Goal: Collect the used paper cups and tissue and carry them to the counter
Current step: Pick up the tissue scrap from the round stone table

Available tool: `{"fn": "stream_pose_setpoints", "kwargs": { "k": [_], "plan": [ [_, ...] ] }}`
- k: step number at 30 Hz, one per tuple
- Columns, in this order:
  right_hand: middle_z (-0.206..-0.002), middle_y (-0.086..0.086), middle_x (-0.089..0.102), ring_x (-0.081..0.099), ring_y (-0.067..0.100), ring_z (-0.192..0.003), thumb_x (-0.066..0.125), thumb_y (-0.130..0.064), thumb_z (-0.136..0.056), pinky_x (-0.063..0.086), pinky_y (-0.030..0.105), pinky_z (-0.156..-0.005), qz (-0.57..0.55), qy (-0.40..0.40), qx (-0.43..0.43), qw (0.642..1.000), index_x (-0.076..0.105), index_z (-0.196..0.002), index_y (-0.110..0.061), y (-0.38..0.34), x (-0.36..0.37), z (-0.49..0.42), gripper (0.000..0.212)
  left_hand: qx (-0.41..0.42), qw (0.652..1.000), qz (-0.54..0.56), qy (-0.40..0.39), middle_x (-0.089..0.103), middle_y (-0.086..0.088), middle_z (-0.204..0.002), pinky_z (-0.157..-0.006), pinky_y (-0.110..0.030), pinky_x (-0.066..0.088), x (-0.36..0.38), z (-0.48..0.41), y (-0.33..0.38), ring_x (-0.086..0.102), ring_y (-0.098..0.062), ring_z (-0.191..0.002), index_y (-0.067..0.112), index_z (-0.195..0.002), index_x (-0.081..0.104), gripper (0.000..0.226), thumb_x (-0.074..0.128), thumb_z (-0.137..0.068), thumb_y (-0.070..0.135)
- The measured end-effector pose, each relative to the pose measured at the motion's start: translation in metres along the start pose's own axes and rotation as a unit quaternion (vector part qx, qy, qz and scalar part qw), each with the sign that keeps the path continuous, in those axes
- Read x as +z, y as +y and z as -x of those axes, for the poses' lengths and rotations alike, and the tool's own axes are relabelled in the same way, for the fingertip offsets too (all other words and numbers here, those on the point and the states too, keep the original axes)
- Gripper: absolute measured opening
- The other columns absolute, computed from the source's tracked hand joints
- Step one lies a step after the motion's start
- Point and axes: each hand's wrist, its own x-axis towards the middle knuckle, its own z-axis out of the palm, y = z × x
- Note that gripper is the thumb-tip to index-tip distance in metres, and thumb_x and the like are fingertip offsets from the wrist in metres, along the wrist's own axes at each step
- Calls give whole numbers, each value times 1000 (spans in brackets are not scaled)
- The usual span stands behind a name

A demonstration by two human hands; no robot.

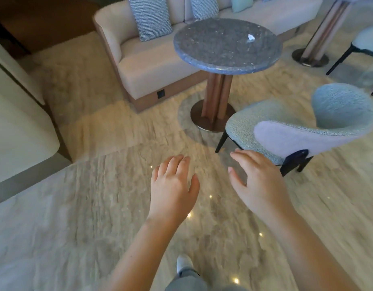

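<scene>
A person's left hand [173,185] and right hand [259,181] reach forward side by side, slightly apart, over a polished, pale marble floor [76,206]. Both are palm down with fingers loose and spread, neither gripping anything. The right hand hangs just beside the near edge of a blue upholstered chair [307,131], though whether its fingertips touch the seat cannot be told. Below the forearms, at the near edge of the scene, one light shoe [183,263] shows on the floor.

Beyond the hands stands a round grey stone table [213,49] on a wooden pedestal [217,95] with a dark metal foot. The chair is drawn up on the table's near right side. A small crumpled white tissue [250,38] lies on the far right part of the tabletop, well apart from both hands.

Behind the table runs a long beige sofa [156,66] with a checked cushion [152,17] propped at its left end. To the far right a second table's pedestal [326,30] rises from the floor, with another blue chair [366,40] just beside it at the right edge.
</scene>
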Motion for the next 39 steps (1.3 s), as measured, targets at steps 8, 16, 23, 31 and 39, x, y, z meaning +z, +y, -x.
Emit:
{"fn": "stream_pose_setpoints", "kwargs": {
  "k": [8,16,23,31,39],
  "plan": [
    [-105,10,68,63,29,-96,69,-10,-78,47,37,-86,6,6,25,1000,66,-104,-3,15,34,-80,28,3,999,39,-27,65,-11,-115,-89,-45,45,30,-88,-30,59,-33,-109,3,-112,63,36,68,-79,16],
    [-100,13,69,64,33,-91,71,-7,-75,48,38,-80,23,15,65,998,67,-100,-2,77,70,-192,26,38,997,44,-43,65,-11,-115,-91,-43,44,83,-221,-28,58,-31,-111,4,-113,63,36,68,-80,15],
    [-106,15,67,61,35,-94,66,-9,-79,47,41,-82,23,19,102,994,64,-106,-1,140,70,-305,27,61,994,51,-71,61,-11,-123,-96,-41,38,126,-356,-1,53,-28,-117,4,-119,60,37,62,-85,17],
    [-116,11,63,56,31,-104,60,-16,-85,40,37,-89,33,-11,173,984,62,-114,-5,188,82,-402,31,77,988,63,-116,59,-12,-125,-100,-40,35,171,-466,6,51,-29,-119,4,-121,59,38,62,-85,18],
    [-116,9,64,58,29,-104,61,-19,-85,43,36,-87,66,-16,234,970,62,-113,-8,210,124,-509,30,113,981,88,-131,65,-14,-114,-90,-46,45,215,-590,-21,60,-33,-107,2,-112,64,36,64,-79,16]
  ]
}}
